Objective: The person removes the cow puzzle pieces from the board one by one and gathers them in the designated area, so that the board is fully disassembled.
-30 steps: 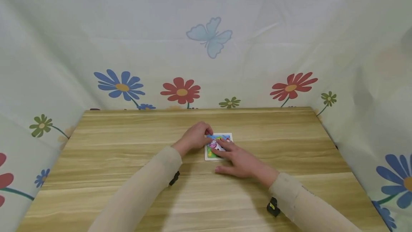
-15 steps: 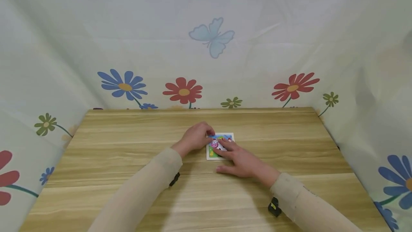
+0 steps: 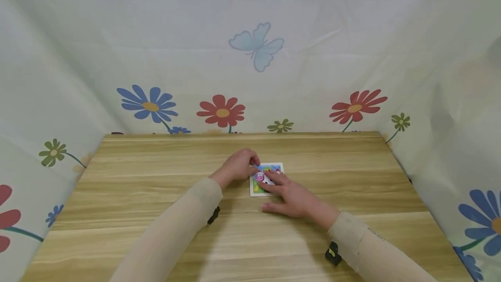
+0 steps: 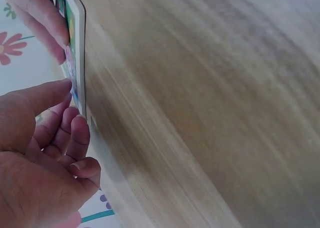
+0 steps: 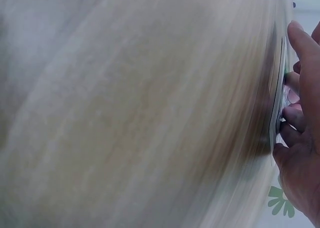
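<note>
A small square picture board [image 3: 256, 188] with a white border and a cartoon cow lies flat on the wooden table. My left hand [image 3: 236, 165] is at its far left corner. In the left wrist view the thumb [image 4: 55, 94] touches the picture, while the other fingers curl in by the edge. Whether these fingers reach under the board cannot be made out. My right hand [image 3: 293, 195] lies across the board's right part with fingers spread and fairly straight, fingertips resting on the picture. Its thumb rests on the table near the board's front edge. The right hand hides much of the picture.
The wooden table [image 3: 156, 156] runs back to a white cloth [image 3: 176, 34] printed with flowers and a butterfly, which also hangs along both sides. A black strap piece [image 3: 333, 253] hangs at the right wrist, another dark strap piece [image 3: 213, 215] at the left.
The whole head view shifts slightly. Both hands and the board keep nearly the same position relative to each other.
</note>
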The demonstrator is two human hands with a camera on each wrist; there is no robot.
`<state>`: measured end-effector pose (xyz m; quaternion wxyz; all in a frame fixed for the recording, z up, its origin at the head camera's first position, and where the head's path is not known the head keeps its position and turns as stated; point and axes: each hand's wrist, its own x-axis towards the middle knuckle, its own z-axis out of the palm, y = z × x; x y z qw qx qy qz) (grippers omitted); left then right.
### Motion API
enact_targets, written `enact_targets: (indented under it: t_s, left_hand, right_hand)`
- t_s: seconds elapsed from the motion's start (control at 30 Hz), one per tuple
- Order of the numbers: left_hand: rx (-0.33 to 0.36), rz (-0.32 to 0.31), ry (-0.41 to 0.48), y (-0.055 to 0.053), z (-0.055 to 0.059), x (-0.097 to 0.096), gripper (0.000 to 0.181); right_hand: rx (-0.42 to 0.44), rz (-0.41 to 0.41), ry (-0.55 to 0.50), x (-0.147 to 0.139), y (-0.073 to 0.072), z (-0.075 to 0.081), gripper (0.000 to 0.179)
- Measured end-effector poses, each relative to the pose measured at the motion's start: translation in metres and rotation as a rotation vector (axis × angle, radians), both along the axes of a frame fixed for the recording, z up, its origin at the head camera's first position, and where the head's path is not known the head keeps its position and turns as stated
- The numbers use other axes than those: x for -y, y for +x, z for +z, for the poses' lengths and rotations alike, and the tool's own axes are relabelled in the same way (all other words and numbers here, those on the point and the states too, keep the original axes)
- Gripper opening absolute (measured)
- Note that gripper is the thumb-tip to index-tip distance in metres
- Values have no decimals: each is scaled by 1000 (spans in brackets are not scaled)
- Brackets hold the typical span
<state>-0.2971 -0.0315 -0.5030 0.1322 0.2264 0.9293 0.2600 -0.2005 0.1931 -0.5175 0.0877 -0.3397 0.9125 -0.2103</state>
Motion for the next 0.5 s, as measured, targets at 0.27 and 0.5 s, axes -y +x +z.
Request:
enact_targets:
  t_s: [0.27,0.5]
  left_hand:
    - [32,18,26,0,5,0,8]
    - [55,24,36,-2,6,-1,9]
  right_hand:
    - [-2,7,6,-1,-1,-2,74]
    - [15,2,5,-2,-2,-3,75]
